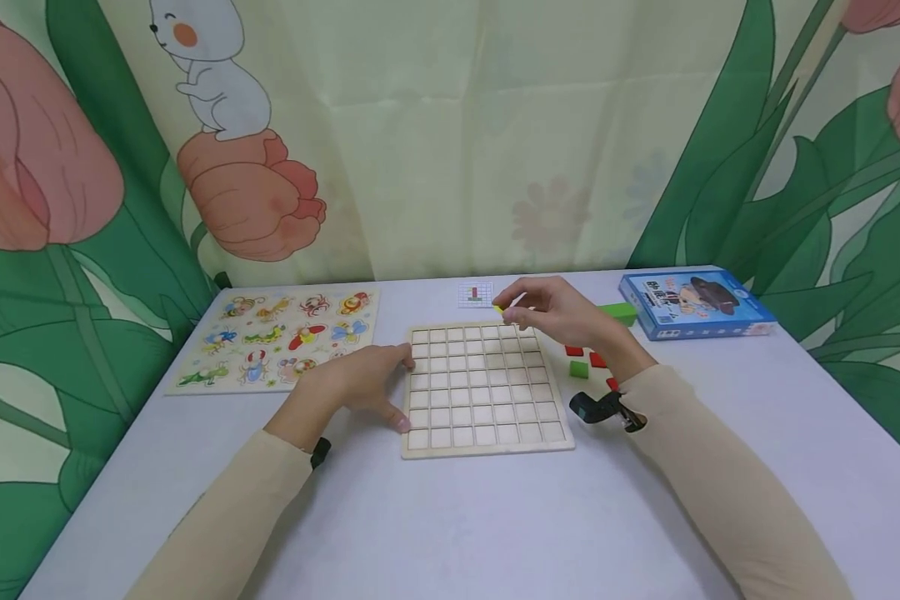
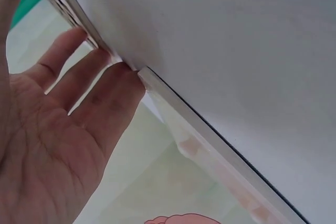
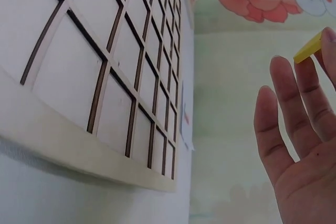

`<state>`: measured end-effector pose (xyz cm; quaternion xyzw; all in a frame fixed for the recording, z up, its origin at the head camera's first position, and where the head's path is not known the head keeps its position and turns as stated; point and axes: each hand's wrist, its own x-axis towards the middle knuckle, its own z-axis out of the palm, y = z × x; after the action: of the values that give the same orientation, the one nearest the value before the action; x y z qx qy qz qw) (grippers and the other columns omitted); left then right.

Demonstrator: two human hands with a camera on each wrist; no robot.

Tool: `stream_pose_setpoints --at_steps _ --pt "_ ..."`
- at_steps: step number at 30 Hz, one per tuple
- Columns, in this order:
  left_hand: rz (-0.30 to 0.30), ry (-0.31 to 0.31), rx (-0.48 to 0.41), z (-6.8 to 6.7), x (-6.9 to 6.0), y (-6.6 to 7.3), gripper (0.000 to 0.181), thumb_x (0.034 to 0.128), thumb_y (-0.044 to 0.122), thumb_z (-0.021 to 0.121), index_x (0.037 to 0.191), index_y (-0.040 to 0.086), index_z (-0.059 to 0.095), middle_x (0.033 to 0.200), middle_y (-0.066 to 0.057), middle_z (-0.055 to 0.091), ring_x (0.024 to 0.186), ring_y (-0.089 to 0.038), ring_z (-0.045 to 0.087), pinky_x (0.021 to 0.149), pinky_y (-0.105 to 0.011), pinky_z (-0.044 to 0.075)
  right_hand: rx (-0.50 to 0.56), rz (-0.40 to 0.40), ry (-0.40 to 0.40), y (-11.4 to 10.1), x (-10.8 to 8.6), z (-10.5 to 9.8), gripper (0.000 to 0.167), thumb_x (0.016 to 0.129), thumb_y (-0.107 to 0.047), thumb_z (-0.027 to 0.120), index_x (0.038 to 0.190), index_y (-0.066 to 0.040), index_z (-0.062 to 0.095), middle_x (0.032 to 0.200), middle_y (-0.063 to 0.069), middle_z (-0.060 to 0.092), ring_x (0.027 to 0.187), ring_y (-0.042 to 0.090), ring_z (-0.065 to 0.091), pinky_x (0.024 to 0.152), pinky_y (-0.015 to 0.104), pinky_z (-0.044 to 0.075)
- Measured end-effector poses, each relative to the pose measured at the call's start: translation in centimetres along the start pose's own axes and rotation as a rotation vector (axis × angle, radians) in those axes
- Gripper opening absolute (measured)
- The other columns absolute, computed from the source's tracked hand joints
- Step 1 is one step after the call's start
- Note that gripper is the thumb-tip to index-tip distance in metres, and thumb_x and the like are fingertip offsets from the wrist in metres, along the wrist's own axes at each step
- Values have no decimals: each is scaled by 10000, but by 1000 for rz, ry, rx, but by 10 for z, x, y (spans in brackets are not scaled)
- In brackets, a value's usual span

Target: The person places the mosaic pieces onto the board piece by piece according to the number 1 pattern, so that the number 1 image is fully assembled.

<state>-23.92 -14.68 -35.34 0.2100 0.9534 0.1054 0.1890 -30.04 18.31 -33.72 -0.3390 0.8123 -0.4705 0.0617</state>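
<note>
My right hand point(image 1: 551, 310) pinches a small yellow tile point(image 3: 308, 48) between thumb and fingertip. It is raised over the far right part of a wooden grid board point(image 1: 483, 392), with the tile apart from the board. In the head view the tile is mostly hidden by the fingers. At the board's left edge, my left hand point(image 1: 363, 379) rests with fingers and thumb spread, touching the rim. The left wrist view shows its fingers point(image 2: 107, 98) extended. The grid's visible cells hold no tiles. A small printed card point(image 1: 475, 294) with a grid pattern lies behind the board.
Several red tiles point(image 1: 597, 360) and a green tile point(image 1: 578, 369) lie right of the board, partly behind my right arm. A green block point(image 1: 618, 313) sits beside a blue box point(image 1: 696, 304). On the left lies an insect picture board point(image 1: 273, 340). A printed curtain point(image 1: 450, 167) hangs behind.
</note>
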Motion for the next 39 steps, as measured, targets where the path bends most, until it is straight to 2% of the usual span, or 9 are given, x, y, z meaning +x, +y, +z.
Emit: stream_pose_setpoints --at_steps 3,8,13,19,25,32,39 --pt "-9 -3 2 1 0 -1 880 633 535 954 1322 192 526 1375 -46 574 1196 -206 548 1031 -435 455 27 -18 -13 3 5 6 210 997 -138 689 1204 -103 706 1218 99 669 992 318 683 863 447 559" --pt "5 -7 -1 1 1 -3 896 635 555 944 1335 192 518 1385 -54 572 1205 -210 549 1031 -439 454 49 -39 -33 8 13 15 201 999 -106 680 1197 -76 701 1210 144 666 1034 449 651 859 474 558" --pt "-15 -2 1 -1 -2 -6 891 629 550 950 1330 202 522 1378 -57 577 1197 -214 551 1017 -440 458 85 -25 -48 10 24 25 219 991 -115 694 1199 -45 696 1201 172 669 1035 491 642 863 511 547" --pt "-12 -7 -13 0 -2 -5 884 625 549 951 1318 202 526 1374 -62 576 1181 -217 549 1011 -442 460 55 -23 -73 14 34 34 228 968 -113 725 1179 -27 703 1164 119 690 1020 350 687 855 405 556" --pt "0 -13 -19 0 1 -2 889 635 548 946 1335 201 522 1379 -62 569 1205 -223 539 1037 -452 447 -48 -27 -129 17 42 37 200 945 -101 752 1133 -40 719 1137 70 703 993 264 700 929 471 535" --pt "-15 -25 -16 -2 -1 -4 895 657 557 932 1370 218 510 1410 -71 557 1245 -245 536 1058 -477 433 -144 4 -201 12 52 49 217 953 -131 743 1155 -57 714 1142 31 708 1024 218 688 943 433 513" --pt "1 -37 -22 0 -1 -4 902 668 558 924 1386 218 498 1421 -86 553 1222 -249 544 1043 -472 442 -201 32 -167 19 56 54 257 923 -149 783 1157 -64 720 1111 14 716 1008 187 692 912 389 518"
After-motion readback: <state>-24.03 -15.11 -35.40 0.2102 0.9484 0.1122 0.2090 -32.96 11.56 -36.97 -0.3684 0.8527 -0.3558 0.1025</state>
